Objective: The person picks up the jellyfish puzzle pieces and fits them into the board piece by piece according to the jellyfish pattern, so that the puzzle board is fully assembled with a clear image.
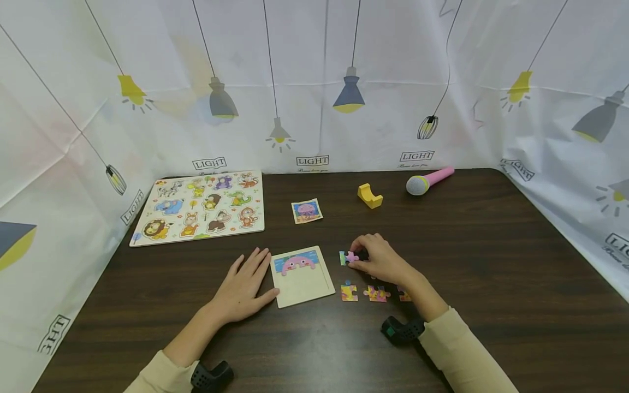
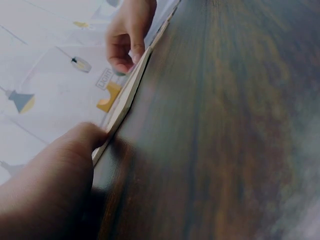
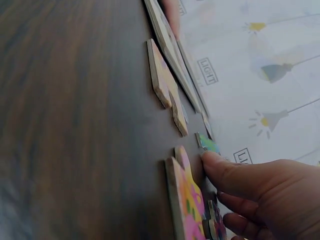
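My left hand [image 1: 242, 290] lies on the table with fingers extended, fingertips and thumb at the left edge of a square wooden puzzle tray [image 1: 301, 288]. Along the tray's top sits a blue strip with a pink cartoon head [image 1: 297, 264]; below it is bare wood. To the right of the tray, my right hand [image 1: 382, 261] pinches a green, blue and pink puzzle piece [image 1: 343, 258] between thumb and fingers, low over the table. Nearer me lie a yellow puzzle piece [image 1: 349, 293] and a pink-and-yellow one [image 1: 377, 295]. Another piece [image 1: 404, 295] is partly hidden by my right wrist.
A small picture card [image 1: 307, 211] lies behind the tray. An animal puzzle board [image 1: 201, 206] covers the back left. Toward the back right are a yellow curved block [image 1: 369, 196] and a pink toy microphone [image 1: 430, 181]. A printed cloth [image 1: 314, 82] hangs behind the table.
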Demonstrator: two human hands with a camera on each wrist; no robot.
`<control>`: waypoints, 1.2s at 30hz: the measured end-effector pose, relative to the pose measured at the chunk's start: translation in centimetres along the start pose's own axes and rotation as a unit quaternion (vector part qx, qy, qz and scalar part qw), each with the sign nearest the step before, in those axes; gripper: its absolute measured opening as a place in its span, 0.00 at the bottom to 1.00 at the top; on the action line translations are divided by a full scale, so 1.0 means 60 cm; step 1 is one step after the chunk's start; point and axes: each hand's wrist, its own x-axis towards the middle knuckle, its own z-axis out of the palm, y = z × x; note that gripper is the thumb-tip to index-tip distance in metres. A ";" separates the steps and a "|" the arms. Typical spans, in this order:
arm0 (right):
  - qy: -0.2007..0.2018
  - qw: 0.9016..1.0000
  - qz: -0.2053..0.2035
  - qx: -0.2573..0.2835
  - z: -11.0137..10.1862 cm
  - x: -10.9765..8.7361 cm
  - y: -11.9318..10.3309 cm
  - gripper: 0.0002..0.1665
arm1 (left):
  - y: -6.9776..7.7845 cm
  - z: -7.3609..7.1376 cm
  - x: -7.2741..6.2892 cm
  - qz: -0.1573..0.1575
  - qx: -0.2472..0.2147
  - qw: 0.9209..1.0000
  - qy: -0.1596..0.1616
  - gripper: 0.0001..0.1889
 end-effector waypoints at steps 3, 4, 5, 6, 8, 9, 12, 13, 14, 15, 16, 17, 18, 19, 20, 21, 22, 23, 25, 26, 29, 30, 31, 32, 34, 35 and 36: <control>-0.001 1.000 -0.004 0.026 0.001 0.002 -0.001 0.14 | -0.001 -0.001 -0.002 0.005 0.001 1.000 0.003 0.37; -0.001 0.999 -0.004 0.033 0.001 0.002 -0.001 0.14 | -0.002 -0.001 -0.002 0.006 0.002 1.000 0.003 0.36; 0.000 0.999 -0.002 0.041 0.002 0.002 -0.001 0.13 | -0.002 -0.001 -0.002 0.007 0.002 1.000 0.003 0.35; 0.001 0.999 -0.001 0.047 0.003 0.002 -0.001 0.13 | -0.002 -0.001 -0.003 0.007 0.004 1.000 0.003 0.35; 0.004 0.998 -0.001 0.055 0.004 0.002 0.000 0.12 | -0.003 -0.001 -0.003 0.008 0.004 1.000 0.002 0.34; 0.006 0.998 -0.004 0.058 0.004 0.002 0.000 0.11 | -0.003 0.000 -0.003 0.008 0.004 1.000 0.001 0.34; 0.014 0.998 -0.017 0.061 0.005 0.002 0.000 0.10 | -0.003 0.000 -0.003 0.009 0.003 1.000 0.001 0.34; 0.017 0.998 -0.021 0.059 0.005 0.002 -0.002 0.09 | -0.003 0.000 -0.004 0.009 0.002 1.000 0.000 0.34; 0.020 0.998 -0.029 0.059 0.005 0.002 -0.003 0.09 | -0.003 0.000 -0.004 0.009 0.002 1.000 0.000 0.34; 0.023 0.997 -0.033 0.060 0.005 0.003 -0.005 0.09 | -0.003 0.000 -0.004 0.009 0.001 1.000 0.001 0.34; 0.024 0.997 -0.036 0.061 0.005 0.003 -0.007 0.10 | -0.002 -0.001 -0.005 0.009 0.001 1.000 0.001 0.33; 0.025 0.997 -0.039 0.061 0.005 0.004 -0.010 0.10 | -0.002 -0.001 -0.005 0.009 0.001 1.000 0.002 0.33; 0.025 0.997 -0.042 0.060 0.005 0.005 -0.012 0.10 | -0.002 -0.001 -0.005 0.009 0.001 1.000 0.002 0.33; 0.024 0.997 -0.045 0.060 0.006 0.006 -0.015 0.11 | -0.002 -0.002 -0.006 0.009 0.001 1.000 0.002 0.33; 0.022 0.997 -0.048 0.061 0.006 0.007 -0.017 0.11 | -0.003 -0.002 -0.006 0.008 0.001 1.000 0.003 0.33; 0.020 0.997 -0.047 0.062 0.007 0.008 -0.020 0.11 | -0.003 -0.002 -0.006 0.008 0.001 1.000 0.004 0.33; 0.019 0.997 -0.048 0.062 0.008 0.009 -0.023 0.12 | -0.003 -0.003 -0.006 0.007 0.001 1.000 0.003 0.33; 0.017 0.997 -0.049 0.062 0.009 0.011 -0.025 0.12 | -0.003 -0.003 -0.006 0.006 0.001 1.000 0.002 0.33; 0.012 0.996 -0.050 0.067 0.011 0.013 -0.031 0.12 | -0.003 -0.004 -0.005 0.004 0.001 1.000 0.001 0.33; 0.010 0.996 -0.051 0.069 0.011 0.015 -0.034 0.12 | -0.002 -0.004 -0.005 0.002 0.002 1.000 0.000 0.33; 0.002 0.996 -0.048 0.077 0.014 0.018 -0.042 0.12 | -0.002 -0.005 -0.004 0.002 0.002 1.000 -0.002 0.34; 0.000 0.996 -0.049 0.078 0.016 0.019 -0.045 0.12 | -0.001 -0.005 -0.003 0.003 0.002 1.000 -0.001 0.34; -0.003 0.996 -0.049 0.080 0.017 0.021 -0.049 0.11 | -0.001 -0.005 -0.003 0.003 0.002 1.000 -0.002 0.34; -0.005 0.995 -0.050 0.082 0.018 0.022 -0.052 0.11 | 0.000 -0.005 -0.002 0.003 0.001 1.000 -0.002 0.34; -0.011 0.995 -0.054 0.087 0.021 0.025 -0.060 0.10 | 0.000 -0.005 -0.002 0.003 -0.002 1.000 -0.002 0.34; -0.013 0.994 -0.058 0.090 0.023 0.027 -0.063 0.10 | 0.000 -0.004 -0.001 0.003 -0.003 1.000 -0.002 0.34; -0.016 0.994 -0.062 0.093 0.025 0.029 -0.068 0.10 | 0.000 -0.004 -0.001 0.003 -0.004 1.000 -0.002 0.34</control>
